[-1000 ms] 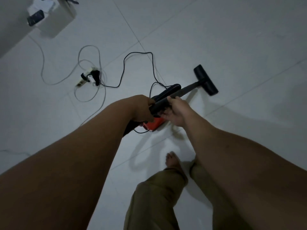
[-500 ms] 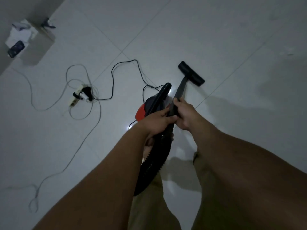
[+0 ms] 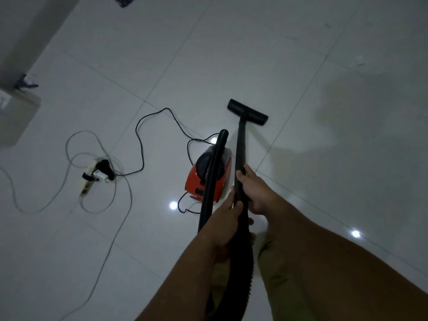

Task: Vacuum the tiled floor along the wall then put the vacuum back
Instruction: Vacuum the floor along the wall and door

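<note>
Ahead of both hands: the black floor nozzle (image 3: 247,112) lies flat on the white tiled floor (image 3: 301,54), at the far end of the wand.
Wand: a straight black tube (image 3: 240,144) runs from the hands forward and down to the nozzle, tilted away from the person.
Right hand: the right hand (image 3: 253,191) is wrapped around the wand from its right side, fingers (image 3: 240,173) curled over the tube.
Left hand: the left hand (image 3: 222,218) is closed on the same tube just behind the right hand, where the wand meets the ribbed hose; the two hands nearly touch.
Hose: the black ribbed hose (image 3: 240,262) drops from the left hand toward the person, loops low between the forearms, then climbs forward on the left hand's outer side to the vacuum body.
Vacuum body: a red and dark canister (image 3: 220,179) sits on the floor just ahead and left of the left hand, close beside the wand.
Power cord: a thin black cord (image 3: 141,144) trails from the canister further left to a power strip.
Power strip: a pale strip (image 3: 89,179) with a dark plug in it lies well left of the hands, ringed by loops of grey cable (image 3: 120,218).
Far left: a pale box (image 3: 16,117) stands near the wall (image 3: 27,26), well apart from the hands.
Below the arms: olive trouser legs (image 3: 273,274) show between and under the forearms.
</note>
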